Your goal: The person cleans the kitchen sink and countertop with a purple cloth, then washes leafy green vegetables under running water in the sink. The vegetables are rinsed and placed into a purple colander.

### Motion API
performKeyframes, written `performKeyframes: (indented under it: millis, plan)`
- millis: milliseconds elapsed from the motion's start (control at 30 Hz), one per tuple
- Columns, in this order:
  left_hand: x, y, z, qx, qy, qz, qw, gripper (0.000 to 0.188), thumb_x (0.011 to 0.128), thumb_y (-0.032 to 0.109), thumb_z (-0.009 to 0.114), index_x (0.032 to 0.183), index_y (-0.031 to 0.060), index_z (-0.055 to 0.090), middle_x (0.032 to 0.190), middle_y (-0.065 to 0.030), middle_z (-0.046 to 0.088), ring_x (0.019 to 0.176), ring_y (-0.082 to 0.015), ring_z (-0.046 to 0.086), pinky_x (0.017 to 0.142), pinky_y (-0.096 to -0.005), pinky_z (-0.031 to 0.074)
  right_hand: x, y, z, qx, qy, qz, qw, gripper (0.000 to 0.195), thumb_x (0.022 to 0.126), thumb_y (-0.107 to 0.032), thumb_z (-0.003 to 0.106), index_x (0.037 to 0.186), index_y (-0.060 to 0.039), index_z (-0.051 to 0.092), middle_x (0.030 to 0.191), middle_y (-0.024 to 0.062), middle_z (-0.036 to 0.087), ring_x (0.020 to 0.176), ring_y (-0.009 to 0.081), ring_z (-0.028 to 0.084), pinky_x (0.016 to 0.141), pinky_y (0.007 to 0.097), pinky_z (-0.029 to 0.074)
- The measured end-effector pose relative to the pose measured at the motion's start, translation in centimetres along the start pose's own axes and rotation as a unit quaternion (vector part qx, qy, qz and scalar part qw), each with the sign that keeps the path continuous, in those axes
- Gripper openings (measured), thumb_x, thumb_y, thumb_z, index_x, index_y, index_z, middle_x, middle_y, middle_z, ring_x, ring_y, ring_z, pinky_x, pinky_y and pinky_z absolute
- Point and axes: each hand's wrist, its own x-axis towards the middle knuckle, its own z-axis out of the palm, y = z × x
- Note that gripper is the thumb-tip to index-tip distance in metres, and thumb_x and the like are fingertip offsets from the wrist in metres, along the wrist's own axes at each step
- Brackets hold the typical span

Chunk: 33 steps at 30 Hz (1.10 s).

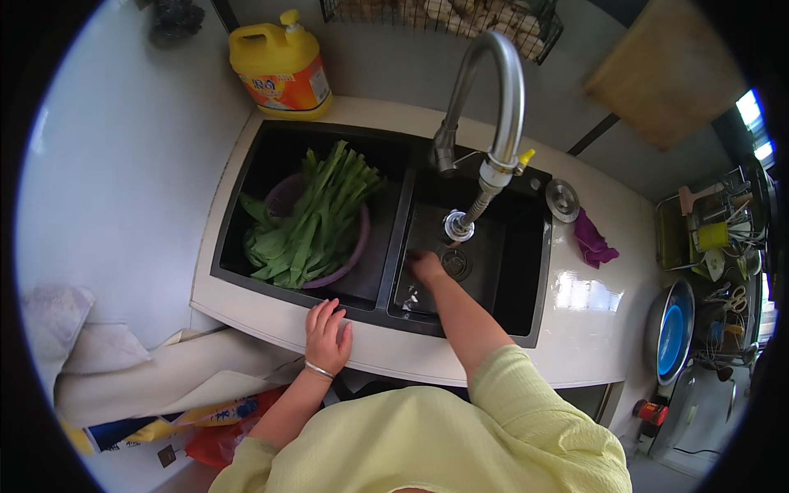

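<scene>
My left hand (327, 336), with a silver bangle at the wrist, rests on the front edge of the pale countertop (246, 305), its fingers slightly spread and nothing in them. Inside the right basin of the black double sink (524, 271), my right hand (426, 267) reaches low by the divider; its fingertips are dark and indistinct. The metal drain (455, 264) lies just to its right. Above it hangs the sprayer head (459, 226) of a curved steel faucet (509, 92). Long-stemmed leafy greens (308, 228) fill a purple plastic basin (356, 256) in the left basin.
A yellow jug of detergent (283, 71) stands behind the sink. On the right counter lie a round metal strainer lid (562, 200) and a purple cloth (593, 240). Farther right are a metal bowl (657, 333) and a utensil rack (715, 228). A wooden board (669, 77) hangs behind.
</scene>
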Motion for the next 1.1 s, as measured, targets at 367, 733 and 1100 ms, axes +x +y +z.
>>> performKeyframes:
  millis: [367,733,1100]
  plan:
    - [0.8,0.0,0.0,0.002,-0.052,0.007,0.999,0.029,0.076,0.01,0.06,0.102,-0.001,0.057,0.118,-0.0187,0.054,0.111,-0.0368,0.049,0.097,-0.0483,0.034,3.0,1.1,0.1,-0.047,0.054,0.068,0.995,0.018,0.083,-0.017,0.055,0.095,-0.008,0.066,0.091,0.0078,0.063,0.083,0.0211,0.058,0.071,0.0358,0.048]
    - [0.6,-0.4,0.1,0.015,-0.062,0.004,0.998,0.029,0.077,0.011,0.058,0.103,-0.0009,0.056,0.119,-0.0197,0.054,0.111,-0.0368,0.049,0.097,-0.0492,0.034,9.6,15.3,-11.0,-0.257,0.272,0.187,0.908,0.016,0.082,-0.013,0.055,0.092,-0.0071,0.066,0.108,0.0161,0.061,0.1,0.0345,0.06,0.083,0.0435,0.05]
    - [2.6,2.4,0.1,-0.014,-0.046,0.025,0.999,0.024,0.078,0.006,0.059,0.101,-0.0004,0.057,0.117,-0.0158,0.056,0.108,-0.0344,0.051,0.094,-0.0447,0.039,-5.0,-1.6,-15.9,0.234,0.028,0.044,0.971,0.026,0.08,0.005,0.059,0.104,0.0009,0.052,0.073,0.0097,0.061,0.068,0.017,0.064,0.057,0.0274,0.051]
